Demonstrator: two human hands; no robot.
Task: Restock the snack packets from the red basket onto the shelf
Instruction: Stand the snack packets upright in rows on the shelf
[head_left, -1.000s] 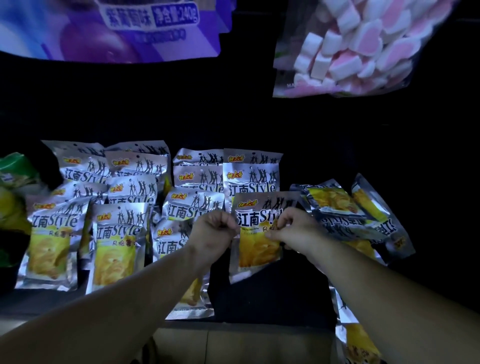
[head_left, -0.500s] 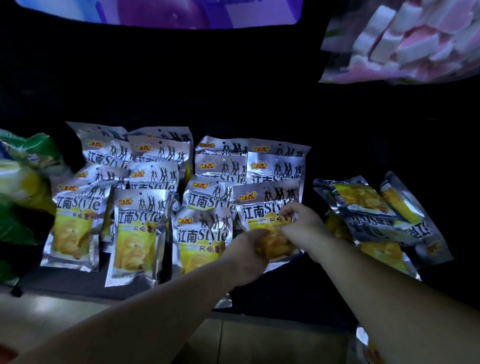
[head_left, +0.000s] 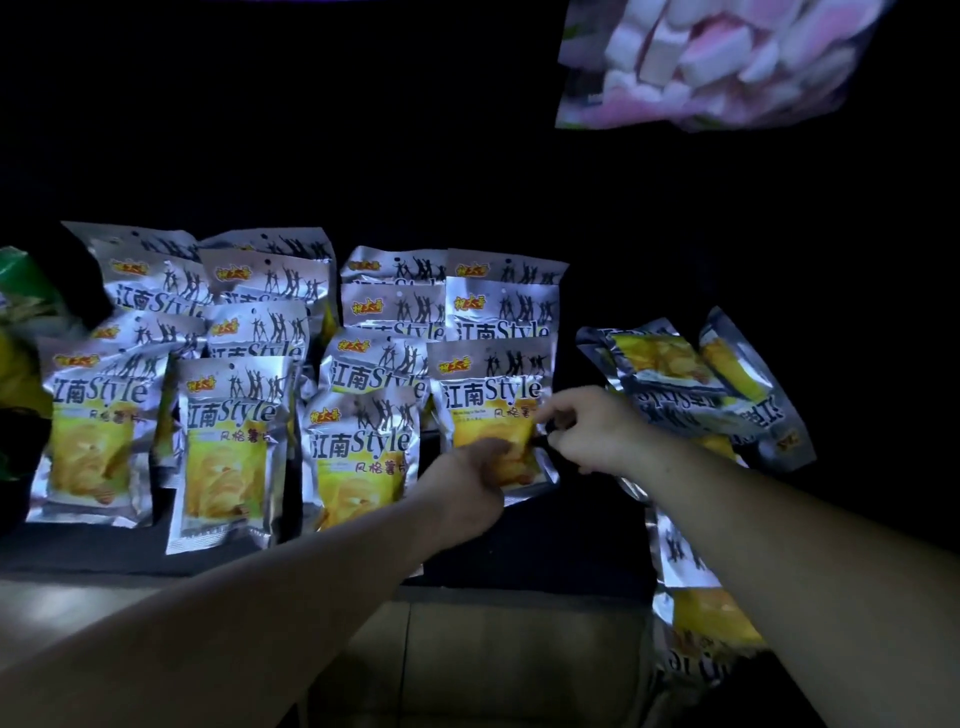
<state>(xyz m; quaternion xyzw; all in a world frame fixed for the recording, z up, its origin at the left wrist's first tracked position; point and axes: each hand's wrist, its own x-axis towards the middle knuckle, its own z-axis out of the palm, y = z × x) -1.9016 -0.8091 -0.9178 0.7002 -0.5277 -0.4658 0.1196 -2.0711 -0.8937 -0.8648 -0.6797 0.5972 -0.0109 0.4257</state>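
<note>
Your left hand (head_left: 467, 475) and right hand (head_left: 592, 431) pinch one packet (head_left: 488, 405); released leaning, it could slide off the shelf (head_left: 519, 551).

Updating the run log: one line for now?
left hand: holds packet | right hand: pinches its edge | packet: upright, front row

Packet (head_left: 488, 395): a second ago it was held by its top corners, tilted, in front of the rightmost standing row. It now stands upright as the front item of that row.

Left hand (head_left: 467, 483): moved from the top left corner down to the packet's lower part, which it grips.

Right hand (head_left: 592, 431): moved from the top right corner to the right edge, which it pinches.

View: the purple bag has left the frame. The marshmallow bag (head_left: 717, 62) now lies nearer the upper right corner.
</note>
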